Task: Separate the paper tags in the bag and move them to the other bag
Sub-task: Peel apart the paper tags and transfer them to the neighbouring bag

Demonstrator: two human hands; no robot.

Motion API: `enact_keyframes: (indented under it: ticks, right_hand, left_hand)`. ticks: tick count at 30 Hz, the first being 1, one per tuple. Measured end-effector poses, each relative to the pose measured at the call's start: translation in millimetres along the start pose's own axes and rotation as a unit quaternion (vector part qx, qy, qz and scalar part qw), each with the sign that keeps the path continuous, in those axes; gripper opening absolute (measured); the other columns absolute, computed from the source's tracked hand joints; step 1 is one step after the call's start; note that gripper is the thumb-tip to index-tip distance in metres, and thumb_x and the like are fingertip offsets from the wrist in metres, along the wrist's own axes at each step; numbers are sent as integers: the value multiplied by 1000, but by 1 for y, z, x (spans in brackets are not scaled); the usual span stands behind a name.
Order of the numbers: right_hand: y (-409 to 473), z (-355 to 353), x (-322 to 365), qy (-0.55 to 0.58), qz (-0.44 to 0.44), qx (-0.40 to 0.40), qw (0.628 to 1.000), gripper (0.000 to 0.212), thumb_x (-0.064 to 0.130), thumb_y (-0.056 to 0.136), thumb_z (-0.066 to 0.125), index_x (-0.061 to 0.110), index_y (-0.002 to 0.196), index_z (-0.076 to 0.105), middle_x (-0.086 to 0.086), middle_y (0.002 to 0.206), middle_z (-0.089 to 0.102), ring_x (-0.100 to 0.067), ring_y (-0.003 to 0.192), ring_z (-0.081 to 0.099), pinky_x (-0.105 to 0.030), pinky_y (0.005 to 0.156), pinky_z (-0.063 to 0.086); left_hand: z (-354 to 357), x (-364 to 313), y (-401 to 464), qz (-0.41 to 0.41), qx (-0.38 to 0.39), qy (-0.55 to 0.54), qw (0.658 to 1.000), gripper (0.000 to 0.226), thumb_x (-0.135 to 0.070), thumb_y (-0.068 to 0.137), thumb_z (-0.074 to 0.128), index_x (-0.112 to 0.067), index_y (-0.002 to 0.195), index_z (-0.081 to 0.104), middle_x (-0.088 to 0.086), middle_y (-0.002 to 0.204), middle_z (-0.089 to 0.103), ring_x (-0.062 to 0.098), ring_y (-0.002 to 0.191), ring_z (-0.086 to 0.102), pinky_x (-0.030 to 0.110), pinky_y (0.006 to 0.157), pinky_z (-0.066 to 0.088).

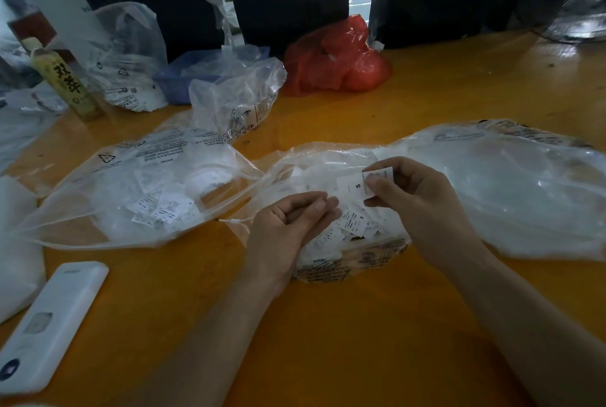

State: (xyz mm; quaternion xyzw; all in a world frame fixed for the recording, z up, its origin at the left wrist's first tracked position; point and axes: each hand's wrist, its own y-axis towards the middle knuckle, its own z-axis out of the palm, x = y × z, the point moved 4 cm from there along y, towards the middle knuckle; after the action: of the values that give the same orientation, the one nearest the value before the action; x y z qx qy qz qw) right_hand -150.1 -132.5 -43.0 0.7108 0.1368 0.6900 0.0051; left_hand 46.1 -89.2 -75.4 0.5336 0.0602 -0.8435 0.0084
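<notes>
Right hand raised over the near clear bag, thumb and fingers pinching a small white tag printed "S". Left hand palm up just beside it, fingers loosely curled, holding nothing. More loose paper tags heaped in that crinkled bag. Second clear bag of tags lies left on the glossy orange counter.

Garment packing workshop, bagged size tags, worktable

White tags with black print, clear printed bags, red bag, orange table.
</notes>
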Motion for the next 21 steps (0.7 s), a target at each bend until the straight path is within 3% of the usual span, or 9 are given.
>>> enact_keyframes:
  ticks: [2,6,9,15,18,21]
  right_hand:
    - [0,0,1,-17,-20,-2,1000,10,22,98,68,28,98,74,3,93,77,-16,87,74,-24,77,59]
    - [-4,4,5,-82,-70,-17,994,11,24,98,68,35,99,71,10,84,75,-12,76,71,-25,66,58]
    - [-7,8,9,-147,-121,-43,981,11,21,99,67,31,102,70,29,78,68,5,69,64,-7,60,45]
    - [-10,11,10,-216,-144,-54,964,13,24,98,68,36,104,69,32,92,67,9,95,66,-4,77,47]
    - [-10,13,12,-250,-176,-38,951,12,21,97,70,28,107,72,36,94,62,15,94,63,-3,77,46]
    - [-9,14,10,-263,-179,-7,948,13,22,96,70,28,107,73,38,96,60,20,93,60,-2,76,44]
  left_hand:
    - [1,0,-1,0,6,7,1000,19,-14,82,80,-10,101,83,23,108,78,34,105,77,25,86,62]
    - [2,0,-1,0,15,21,1000,26,-20,79,83,-10,103,83,23,108,78,34,106,77,26,88,61]
    - [2,1,-1,1,19,31,999,24,-20,80,83,-12,103,83,21,110,79,33,108,77,28,91,61]
    - [2,1,-2,10,24,38,999,21,-17,85,80,-11,105,82,23,108,78,34,108,76,28,91,61]
    - [2,1,-3,10,21,45,999,26,-18,87,78,-8,111,79,22,109,79,34,108,77,28,90,61]
    - [1,-1,-2,15,9,58,998,20,-20,87,77,-16,105,83,18,108,80,30,103,78,27,85,62]
